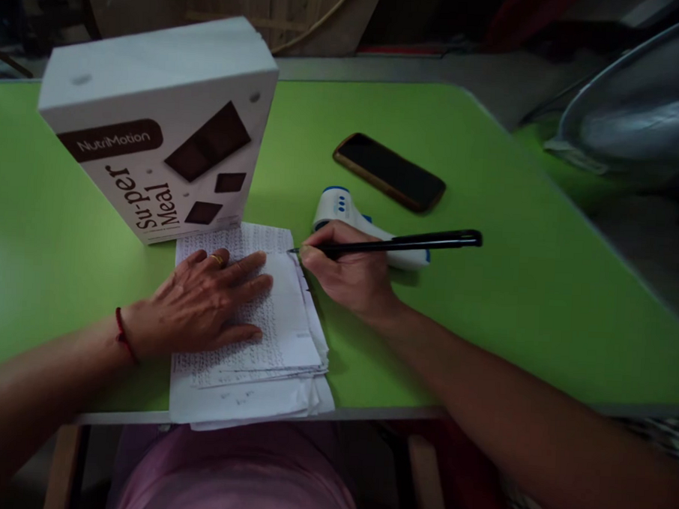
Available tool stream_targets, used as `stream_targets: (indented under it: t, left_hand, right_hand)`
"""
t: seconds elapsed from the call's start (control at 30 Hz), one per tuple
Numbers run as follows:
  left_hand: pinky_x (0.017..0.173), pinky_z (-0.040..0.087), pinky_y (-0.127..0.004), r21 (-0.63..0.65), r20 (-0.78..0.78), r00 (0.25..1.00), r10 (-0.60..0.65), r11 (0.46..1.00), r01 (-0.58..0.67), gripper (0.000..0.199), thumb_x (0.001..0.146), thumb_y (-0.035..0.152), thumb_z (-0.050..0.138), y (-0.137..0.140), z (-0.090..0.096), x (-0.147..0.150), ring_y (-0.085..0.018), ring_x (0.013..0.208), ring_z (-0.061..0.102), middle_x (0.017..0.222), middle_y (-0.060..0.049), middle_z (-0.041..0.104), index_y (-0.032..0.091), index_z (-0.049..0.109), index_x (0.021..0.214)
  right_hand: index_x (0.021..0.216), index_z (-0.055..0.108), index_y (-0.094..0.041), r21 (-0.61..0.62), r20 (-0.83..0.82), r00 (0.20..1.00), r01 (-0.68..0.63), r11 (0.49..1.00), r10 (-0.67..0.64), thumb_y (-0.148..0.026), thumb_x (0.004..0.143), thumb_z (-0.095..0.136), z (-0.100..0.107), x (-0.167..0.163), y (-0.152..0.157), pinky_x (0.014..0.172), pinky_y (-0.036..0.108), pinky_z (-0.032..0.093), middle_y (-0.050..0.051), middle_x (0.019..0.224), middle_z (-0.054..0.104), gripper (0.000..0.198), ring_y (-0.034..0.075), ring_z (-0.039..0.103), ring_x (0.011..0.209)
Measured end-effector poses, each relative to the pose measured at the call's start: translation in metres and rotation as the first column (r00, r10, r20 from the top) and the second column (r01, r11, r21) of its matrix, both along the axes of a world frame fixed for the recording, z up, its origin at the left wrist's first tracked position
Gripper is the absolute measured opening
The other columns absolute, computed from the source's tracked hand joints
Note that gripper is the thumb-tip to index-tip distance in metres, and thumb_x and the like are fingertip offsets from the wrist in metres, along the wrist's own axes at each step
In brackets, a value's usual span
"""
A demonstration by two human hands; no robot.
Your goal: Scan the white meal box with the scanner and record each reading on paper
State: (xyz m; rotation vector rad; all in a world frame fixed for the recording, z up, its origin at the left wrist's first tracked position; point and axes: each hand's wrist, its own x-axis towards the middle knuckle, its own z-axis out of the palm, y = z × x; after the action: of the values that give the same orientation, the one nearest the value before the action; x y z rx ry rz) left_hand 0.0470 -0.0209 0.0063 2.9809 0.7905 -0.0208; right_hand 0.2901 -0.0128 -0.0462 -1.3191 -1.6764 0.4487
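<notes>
A stack of paper sheets (292,312) covered in small handwriting lies at the table's near edge. My left hand (211,298) rests flat on the top sheet with its fingers spread, a ring on one finger and a red cord at the wrist. In my right hand (353,270) is a black pen (419,243), pinched between thumb and fingers. Its tip meets the upper right part of the paper, and its long end points right. Behind that hand lies a white and blue handheld thermometer (335,205), partly covered by the fingers.
A tall white box (204,121) with "NutriMotion" lettering stands upright just beyond the papers on the left. A dark phone (391,170) lies farther back on the green table (511,307). Past the right edge is a round fan-like object (638,117).
</notes>
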Motion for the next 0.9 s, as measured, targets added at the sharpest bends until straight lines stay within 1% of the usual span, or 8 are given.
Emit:
stream_targets:
  t: [0.13, 0.27, 0.4, 0.57, 0.73, 0.9]
  left_hand:
    - [0.091, 0.051, -0.050, -0.011, -0.008, 1.000, -0.005, 1.000, 0.005, 0.063, 0.102, 0.065, 0.050, 0.0000, -0.0005, -0.0004, -0.033, 0.110, 0.060, 0.161, -0.012, 0.045, 0.019, 0.055, 0.144]
    - [0.092, 0.051, -0.050, -0.006, 0.003, 1.000, 0.000, 1.000, 0.000, 0.062, 0.102, 0.066, 0.049, -0.0001, -0.0017, -0.0011, -0.033, 0.110, 0.060, 0.161, -0.012, 0.045, 0.020, 0.055, 0.144]
    - [0.091, 0.051, -0.048, 0.006, 0.002, 1.000, -0.005, 1.000, 0.005, 0.062, 0.102, 0.066, 0.049, 0.0000, -0.0013, -0.0014, -0.033, 0.110, 0.060, 0.160, -0.012, 0.047, 0.020, 0.056, 0.144]
    - [0.090, 0.052, -0.049, 0.004, 0.000, 1.000, -0.005, 1.000, 0.005, 0.063, 0.102, 0.066, 0.049, 0.0000, -0.0012, -0.0010, -0.033, 0.110, 0.060, 0.162, -0.011, 0.045, 0.020, 0.055, 0.145]
    - [0.089, 0.051, -0.048, 0.011, 0.010, 1.000, -0.010, 1.000, 0.010, 0.063, 0.102, 0.066, 0.049, 0.0002, -0.0023, -0.0013, -0.032, 0.108, 0.060, 0.160, -0.012, 0.046, 0.020, 0.055, 0.145]
    - [0.090, 0.051, -0.049, 0.009, 0.016, 1.000, -0.008, 1.000, 0.008, 0.062, 0.102, 0.066, 0.050, 0.0005, -0.0030, -0.0023, -0.033, 0.109, 0.061, 0.160, -0.012, 0.047, 0.020, 0.056, 0.144]
  right_hand:
    - [0.067, 0.057, -0.026, 0.011, -0.015, 1.000, -0.007, 1.000, 0.007, -0.023, 0.076, 0.061, -0.0003, 0.0002, 0.0002, 0.052, 0.030, 0.048, -0.001, 0.059, 0.061, 0.010, 0.016, 0.055, 0.054]
    - [0.069, 0.056, -0.027, 0.042, -0.016, 1.000, -0.025, 0.999, 0.025, -0.024, 0.080, 0.061, -0.0006, -0.0001, 0.0004, 0.051, 0.030, 0.047, -0.001, 0.059, 0.060, 0.012, 0.016, 0.055, 0.053]
    - [0.069, 0.055, -0.027, 0.026, -0.006, 1.000, -0.025, 0.999, 0.025, -0.028, 0.083, 0.062, -0.0009, -0.0003, 0.0004, 0.052, 0.030, 0.047, -0.001, 0.060, 0.060, 0.015, 0.016, 0.055, 0.055]
    - [0.068, 0.056, -0.026, 0.047, -0.008, 1.000, -0.029, 0.998, 0.030, -0.025, 0.079, 0.060, -0.0003, -0.0005, 0.0005, 0.050, 0.030, 0.046, -0.001, 0.059, 0.058, 0.012, 0.016, 0.053, 0.053]
    - [0.067, 0.055, -0.027, 0.003, 0.018, 1.000, -0.006, 1.000, 0.006, -0.029, 0.082, 0.061, -0.0010, 0.0004, 0.0007, 0.051, 0.031, 0.046, 0.000, 0.060, 0.060, 0.016, 0.017, 0.054, 0.055]
    - [0.067, 0.055, -0.026, 0.019, 0.022, 1.000, -0.014, 1.000, 0.014, -0.026, 0.080, 0.060, -0.0010, 0.0006, 0.0008, 0.052, 0.031, 0.047, 0.000, 0.060, 0.060, 0.015, 0.016, 0.054, 0.055]
